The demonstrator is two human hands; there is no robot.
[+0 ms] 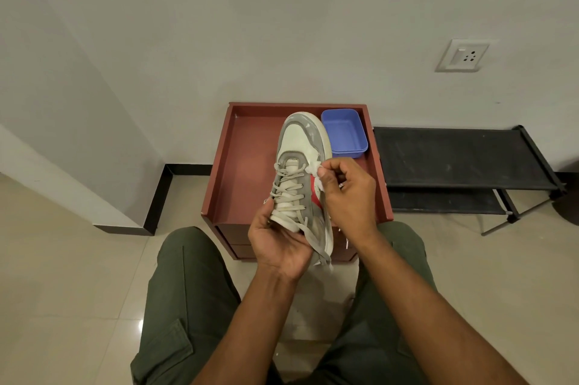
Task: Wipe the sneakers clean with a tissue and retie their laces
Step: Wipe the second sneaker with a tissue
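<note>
**Sneaker held over a red-brown cabinet, tissue pressed to its side**

A pale grey wall (282,24) with a white socket plate (462,55) backs a floor of glossy beige tiles (62,259). Against the wall stands a low red-brown wooden cabinet with a raised rim round its top (219,165), and in the far right corner of that top sits a shallow blue plastic tub (344,134). To the right of the cabinet, close beside it, is a black metal-framed rack with dark shelves (454,159).

The person sits facing the cabinet, legs in olive-green trousers (188,306) spread to either side of it. The left hand (279,243) cups the heel end of a white and grey low-top sneaker with a red side stripe (300,146), fingers curled up round its near side and palm turned upward under it. The shoe is lifted above the cabinet top, toe pointing away toward the wall and close to the blue tub. Its flat off-white laces (286,193) are threaded through the eyelets, with loose ends trailing down past the left palm.

The right hand (347,196) pinches a small crumpled white tissue (316,173) between thumb and curled fingers, and the tissue touches the right side of the shoe just above the red stripe.
</note>
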